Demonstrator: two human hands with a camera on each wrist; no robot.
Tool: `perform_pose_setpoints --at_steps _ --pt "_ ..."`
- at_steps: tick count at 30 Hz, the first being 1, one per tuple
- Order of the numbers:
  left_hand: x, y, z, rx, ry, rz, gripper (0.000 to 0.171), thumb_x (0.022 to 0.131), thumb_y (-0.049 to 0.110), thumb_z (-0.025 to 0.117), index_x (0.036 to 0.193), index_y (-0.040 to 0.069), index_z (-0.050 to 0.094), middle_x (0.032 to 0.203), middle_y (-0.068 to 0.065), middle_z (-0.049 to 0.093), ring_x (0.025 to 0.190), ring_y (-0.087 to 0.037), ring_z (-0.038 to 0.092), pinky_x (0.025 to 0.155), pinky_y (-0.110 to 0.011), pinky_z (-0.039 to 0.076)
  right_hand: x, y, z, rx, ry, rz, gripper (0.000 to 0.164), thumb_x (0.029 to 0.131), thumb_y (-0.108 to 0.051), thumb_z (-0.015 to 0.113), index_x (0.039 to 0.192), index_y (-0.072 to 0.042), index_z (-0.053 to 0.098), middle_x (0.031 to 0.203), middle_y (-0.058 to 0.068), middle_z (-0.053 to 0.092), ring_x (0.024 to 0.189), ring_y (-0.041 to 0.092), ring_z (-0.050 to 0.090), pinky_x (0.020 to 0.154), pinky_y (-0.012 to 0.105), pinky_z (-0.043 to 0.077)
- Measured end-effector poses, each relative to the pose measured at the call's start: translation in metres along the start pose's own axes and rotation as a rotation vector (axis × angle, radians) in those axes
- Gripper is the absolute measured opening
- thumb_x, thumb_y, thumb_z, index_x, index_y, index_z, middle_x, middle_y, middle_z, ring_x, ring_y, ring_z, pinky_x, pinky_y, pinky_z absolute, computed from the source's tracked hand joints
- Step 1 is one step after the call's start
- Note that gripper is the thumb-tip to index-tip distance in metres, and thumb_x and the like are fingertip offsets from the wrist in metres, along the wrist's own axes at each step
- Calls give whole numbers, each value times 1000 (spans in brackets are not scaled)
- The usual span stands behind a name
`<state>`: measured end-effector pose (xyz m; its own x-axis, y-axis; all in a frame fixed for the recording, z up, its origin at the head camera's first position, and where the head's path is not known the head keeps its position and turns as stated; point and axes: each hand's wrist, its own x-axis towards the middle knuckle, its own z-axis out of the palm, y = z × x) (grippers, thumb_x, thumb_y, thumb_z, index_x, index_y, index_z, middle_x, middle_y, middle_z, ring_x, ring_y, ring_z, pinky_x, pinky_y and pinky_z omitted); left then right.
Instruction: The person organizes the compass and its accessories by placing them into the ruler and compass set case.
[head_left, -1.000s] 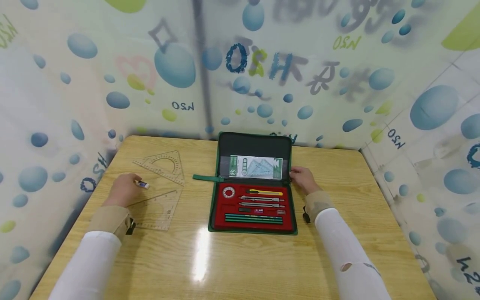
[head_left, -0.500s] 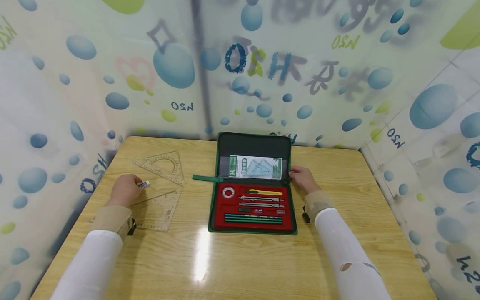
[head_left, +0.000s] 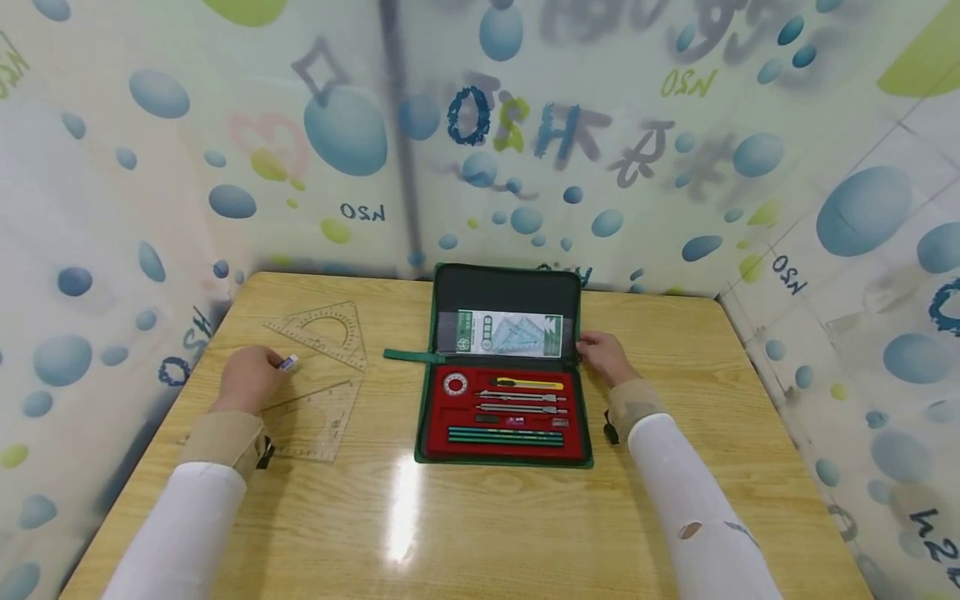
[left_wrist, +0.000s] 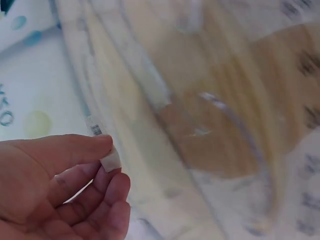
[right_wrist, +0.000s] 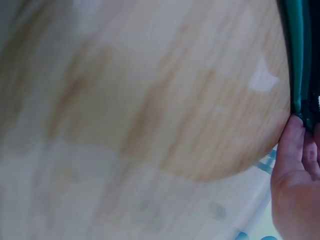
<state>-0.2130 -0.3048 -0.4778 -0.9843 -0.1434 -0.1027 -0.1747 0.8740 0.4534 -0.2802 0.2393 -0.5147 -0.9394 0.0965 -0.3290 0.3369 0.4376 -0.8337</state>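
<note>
My left hand (head_left: 251,377) pinches a small white eraser (head_left: 288,362) with a blue printed sleeve, between thumb and fingers. In the left wrist view a barcode shows on the eraser (left_wrist: 110,159). Beside this hand lie two clear plastic set squares, an upper set square (head_left: 351,325) and a lower set square (head_left: 333,425) partly covered by the forearm. My right hand (head_left: 606,357) touches the right edge of an opened green zip case (head_left: 423,417) near its hinge. Seen from the right wrist, its fairly straight fingers (right_wrist: 291,142) meet the green edge.
The case's red tray (head_left: 450,450) holds a round white template (head_left: 455,384), a yellow craft knife (head_left: 528,384), metal compasses (head_left: 521,409), green pencils (head_left: 506,437) and a sharpener (head_left: 560,422). A printed card (head_left: 510,334) sits in the lid. A patterned wall backs the wooden table (head_left: 480,533).
The left hand has shifted slightly to the right, and the eraser's visible end now tips upward. The right hand stays at the case edge.
</note>
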Motion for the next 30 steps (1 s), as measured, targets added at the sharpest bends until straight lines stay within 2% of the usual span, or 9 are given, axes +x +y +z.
perform_pose_setpoints --at_steps 10,15,21,25,30 --pt "-7 44 -13 -44 46 155 21 83 8 64 96 -8 67 92 -23 65 77 -31 58 65 -42 47 4 1 1 14 4 6 43 97 -8 45 138 4 40 137 22 44 122 30 45 102 42 38" --pt "-10 67 -14 -78 24 197 21 84 8 63 99 -6 67 93 -22 65 78 -30 56 65 -42 46 4 1 2 19 8 13 42 97 -8 45 138 2 41 137 21 44 120 30 46 102 42 38" --pt "-15 89 -4 -131 -13 232 21 84 8 64 102 -4 67 97 -21 63 89 -32 55 74 -46 47 3 2 2 14 5 -5 42 98 -8 44 138 4 41 136 23 45 117 30 47 101 42 39" --pt "-20 102 5 -157 -57 259 20 85 9 64 101 -2 68 96 -17 64 86 -30 55 71 -42 48 3 2 1 21 7 -4 42 97 -8 45 138 4 41 135 23 45 117 30 46 101 42 39" --pt "-27 117 20 -140 -83 313 19 82 8 68 99 -1 68 92 -14 63 85 -27 56 71 -40 48 3 3 1 26 9 0 42 97 -8 45 138 3 42 135 22 46 116 30 47 100 42 40"
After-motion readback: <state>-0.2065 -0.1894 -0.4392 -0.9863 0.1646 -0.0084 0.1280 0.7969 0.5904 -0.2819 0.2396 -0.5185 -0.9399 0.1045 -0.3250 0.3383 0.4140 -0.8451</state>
